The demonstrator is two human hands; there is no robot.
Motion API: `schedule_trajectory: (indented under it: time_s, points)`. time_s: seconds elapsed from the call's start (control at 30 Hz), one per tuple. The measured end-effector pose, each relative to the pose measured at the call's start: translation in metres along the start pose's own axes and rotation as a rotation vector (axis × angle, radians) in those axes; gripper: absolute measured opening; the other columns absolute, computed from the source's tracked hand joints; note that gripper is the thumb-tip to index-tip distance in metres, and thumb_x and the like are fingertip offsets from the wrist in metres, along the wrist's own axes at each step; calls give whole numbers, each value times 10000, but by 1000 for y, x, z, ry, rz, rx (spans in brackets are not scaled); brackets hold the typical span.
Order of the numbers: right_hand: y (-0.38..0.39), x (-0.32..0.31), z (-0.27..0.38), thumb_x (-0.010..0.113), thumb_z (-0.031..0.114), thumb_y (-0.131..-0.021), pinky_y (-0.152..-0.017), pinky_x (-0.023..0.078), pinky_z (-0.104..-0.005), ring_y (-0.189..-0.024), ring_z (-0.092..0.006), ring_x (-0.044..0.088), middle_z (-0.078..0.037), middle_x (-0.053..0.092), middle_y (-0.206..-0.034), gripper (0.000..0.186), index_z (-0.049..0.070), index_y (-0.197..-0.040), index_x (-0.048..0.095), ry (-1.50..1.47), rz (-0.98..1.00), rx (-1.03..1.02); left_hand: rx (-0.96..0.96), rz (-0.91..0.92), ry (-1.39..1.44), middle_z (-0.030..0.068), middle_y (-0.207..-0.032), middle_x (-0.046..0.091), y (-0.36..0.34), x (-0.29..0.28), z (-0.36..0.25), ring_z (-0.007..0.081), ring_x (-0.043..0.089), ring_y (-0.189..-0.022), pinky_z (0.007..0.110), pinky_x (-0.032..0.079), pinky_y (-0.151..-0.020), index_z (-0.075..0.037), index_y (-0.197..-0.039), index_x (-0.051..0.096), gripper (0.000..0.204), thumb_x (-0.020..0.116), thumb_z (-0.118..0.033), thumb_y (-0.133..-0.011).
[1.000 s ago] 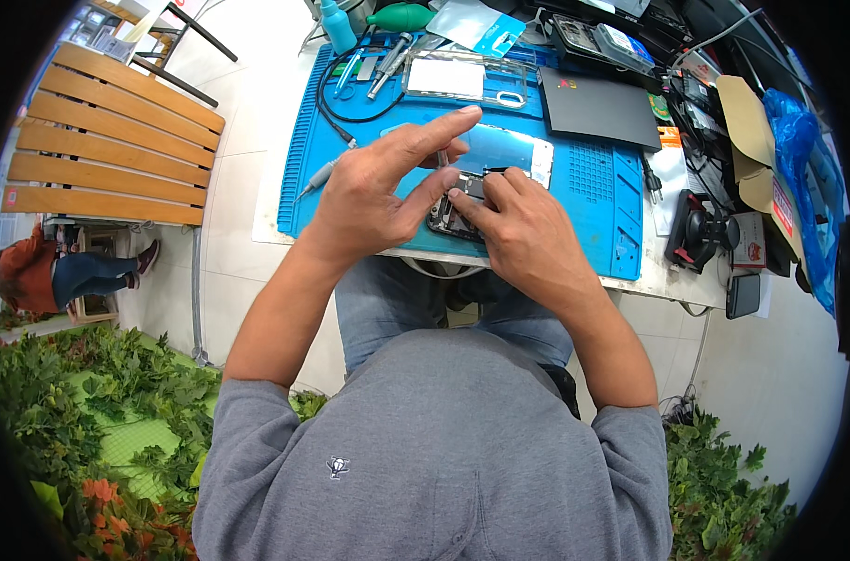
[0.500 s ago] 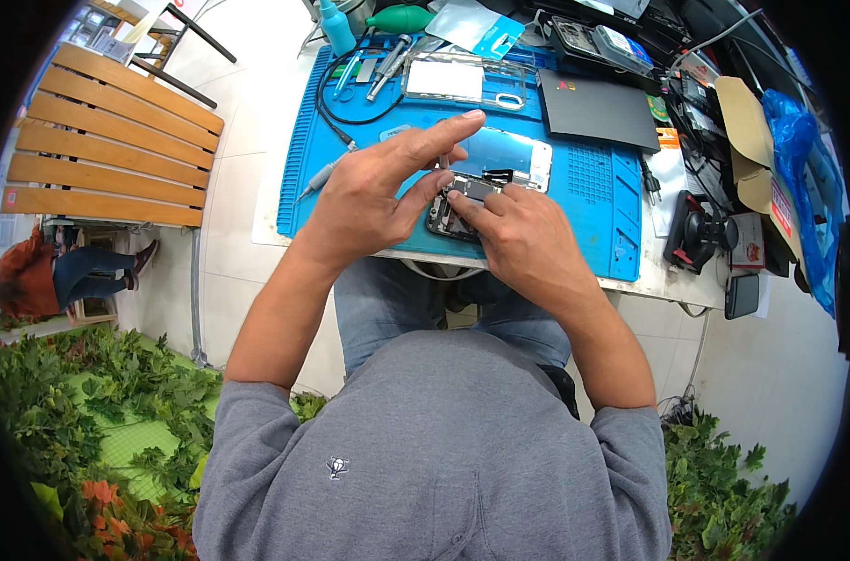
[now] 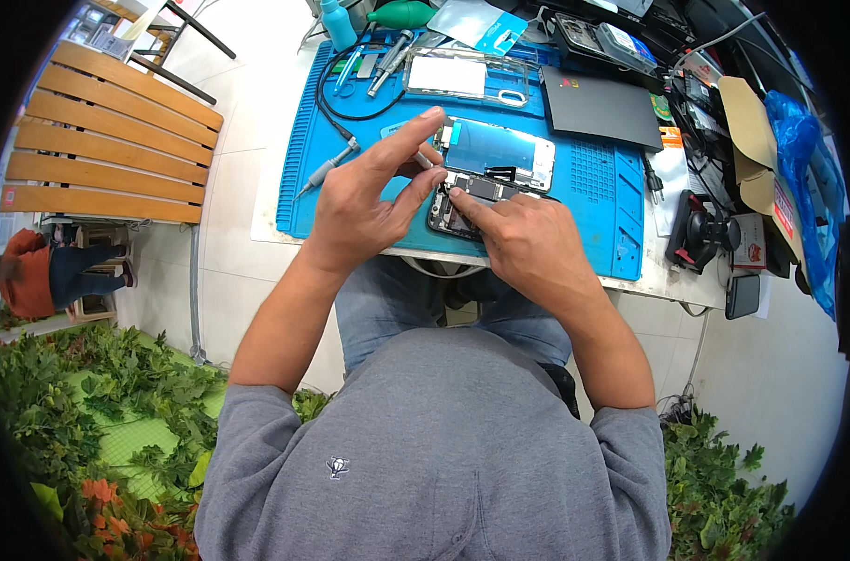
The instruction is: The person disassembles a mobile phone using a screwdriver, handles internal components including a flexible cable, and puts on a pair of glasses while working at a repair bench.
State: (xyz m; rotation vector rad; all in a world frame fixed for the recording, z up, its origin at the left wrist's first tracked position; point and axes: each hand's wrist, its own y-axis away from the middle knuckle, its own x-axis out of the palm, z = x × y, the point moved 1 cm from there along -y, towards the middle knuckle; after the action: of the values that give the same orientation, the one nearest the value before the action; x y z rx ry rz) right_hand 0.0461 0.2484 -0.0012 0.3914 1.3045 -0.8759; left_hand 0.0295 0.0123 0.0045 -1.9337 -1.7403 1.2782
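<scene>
An opened phone (image 3: 482, 188) lies on the blue work mat (image 3: 593, 220), its circuit boards and battery area bare. Just beyond it rests a detached-looking screen panel (image 3: 500, 152) with a blue sheen; a dark flex part stands between the two. My left hand (image 3: 364, 196) hovers over the phone's left end, thumb and fingers closed around a short pale-grey piece whose kind I cannot make out. Its index finger points up and away. My right hand (image 3: 537, 238) is curled over the phone's near right side, index fingertip pressing on its inner left part.
A grey pen-like tool (image 3: 327, 170) on a black cable lies left. Farther back are a clear phone case (image 3: 467, 77), screwdrivers (image 3: 388, 65), a blue bottle (image 3: 338, 26) and a black box (image 3: 600, 107). Cables and a blue plastic bag (image 3: 799, 168) crowd the right.
My left hand's raised index finger has drawn back to the left, uncovering more of the screen panel. My right hand keeps its place on the phone. At far left, a person has shifted posture.
</scene>
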Motion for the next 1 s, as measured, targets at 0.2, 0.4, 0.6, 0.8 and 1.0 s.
schedule_trajectory:
  time_s: [0.2,0.4,0.6,0.8,1.0]
  points:
    - [0,0,1,721,77,-938,-702,592,-459,-792,-308,766,-98,789,-852,520,196,-1443,758,1,2,24,-5,-20,9,147,-1102,824,2,0,1,199,828,-1006,343,707,-881,-5,-1634,542,746,851,63,-959]
    - [0,0,1,718,78,-943,-698,589,-466,-793,-314,766,-100,790,-853,515,193,-1444,757,-8,-3,23,-8,-10,26,150,-1108,819,4,1,1,197,825,-1014,346,708,-888,-4,-1629,546,739,850,65,-960]
    - [1,1,1,718,83,-953,-697,588,-463,-792,-310,763,-96,788,-857,511,196,-1450,755,0,-6,17,-5,-21,23,151,-1108,819,4,1,2,198,826,-1008,346,708,-882,-5,-1622,550,726,849,59,-963]
    - [1,2,0,717,89,-965,-694,588,-457,-789,-304,762,-95,788,-857,501,199,-1452,757,7,-5,19,-3,-19,4,145,-1114,822,3,1,2,199,830,-1011,345,707,-878,-8,-1615,557,711,846,55,-968]
    - [0,-2,1,710,91,-965,-693,605,-446,-802,-293,779,-109,798,-864,495,174,-1450,761,1,5,17,1,46,12,146,-1140,820,-4,-2,-1,218,830,-1046,364,705,-908,-18,-1606,579,692,833,70,-969]
